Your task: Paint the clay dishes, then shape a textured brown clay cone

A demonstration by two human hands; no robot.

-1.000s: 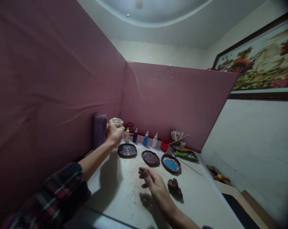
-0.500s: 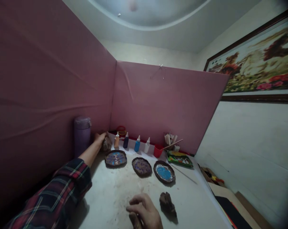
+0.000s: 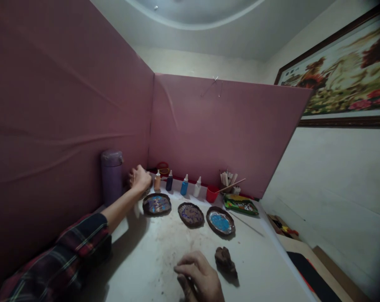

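At the table's far left corner my left hand (image 3: 141, 179) is beside a dark brown wrapped lump (image 3: 149, 183), which it partly hides. Motion blurs its fingers, so I cannot see whether they grip anything. My right hand (image 3: 202, 274) is low in the middle, fingers curled towards a brown-smeared thumb; what they hold, if anything, is hidden. A torn lump of brown clay (image 3: 225, 261) lies to its right. Beyond are three dark-rimmed clay plates: one streaked with blue (image 3: 156, 204), one with purple (image 3: 191, 214), one filled with bright blue (image 3: 220, 221).
Orange (image 3: 157, 182), dark (image 3: 169, 183), blue (image 3: 184, 186) and white (image 3: 197, 188) paint bottles line the back. A red cup (image 3: 212, 194) with a brush, a green packet (image 3: 240, 204) and a thin stick (image 3: 248, 224) are right. A purple flask (image 3: 112, 178) stands left.
My left hand has shifted up and over the wrapped lump, now hiding more of it. My right hand keeps its curled pose. The whole view has shifted slightly.
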